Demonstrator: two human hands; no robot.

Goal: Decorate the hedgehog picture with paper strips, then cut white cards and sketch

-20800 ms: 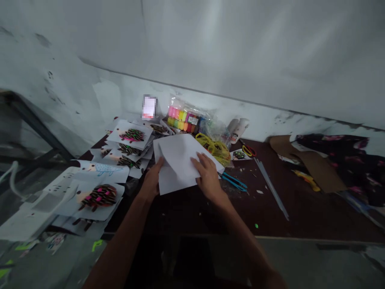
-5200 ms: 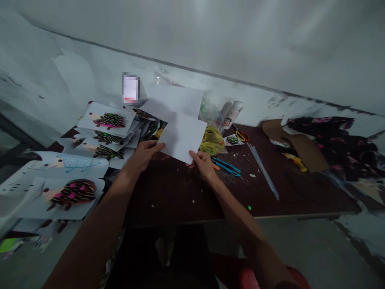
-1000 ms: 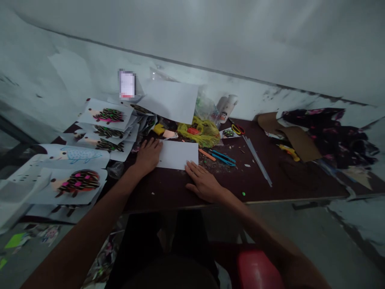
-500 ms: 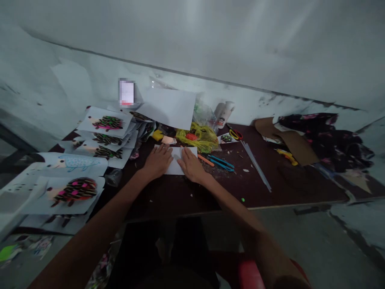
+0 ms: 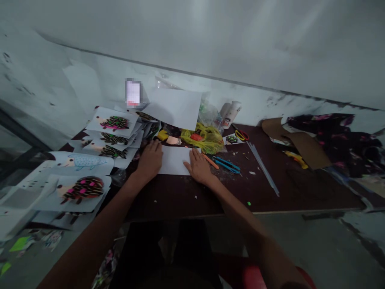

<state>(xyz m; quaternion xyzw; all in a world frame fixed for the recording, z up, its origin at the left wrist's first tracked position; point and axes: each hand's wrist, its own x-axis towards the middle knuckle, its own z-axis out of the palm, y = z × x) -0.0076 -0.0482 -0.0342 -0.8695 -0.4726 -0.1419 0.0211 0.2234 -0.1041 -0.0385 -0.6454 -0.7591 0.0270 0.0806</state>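
A white sheet of paper (image 5: 174,160) lies flat on the dark table in front of me. My left hand (image 5: 151,157) rests on its left end, palm down with the fingers stretched forward. On the right end lies my right hand (image 5: 199,165), flat, its thumb pointing inward over the paper. Just beyond the sheet are a yellow block (image 5: 163,135) and a peach-coloured piece (image 5: 173,140). An orange tool (image 5: 211,161) and blue-handled scissors (image 5: 227,165) lie beside my right hand.
Hedgehog pictures (image 5: 81,192) are piled at the left. Behind stand a yellow plastic bag (image 5: 207,138), a large white sheet (image 5: 177,106) and a white can (image 5: 232,114). Clear strips (image 5: 263,168), red-yellow scissors (image 5: 241,135), cardboard (image 5: 306,148) and dark flowered cloth (image 5: 339,148) lie to the right.
My hands have slid apart along the sheet, the left one outward to the left end, so more of the paper's middle shows. The view has shifted slightly to the left.
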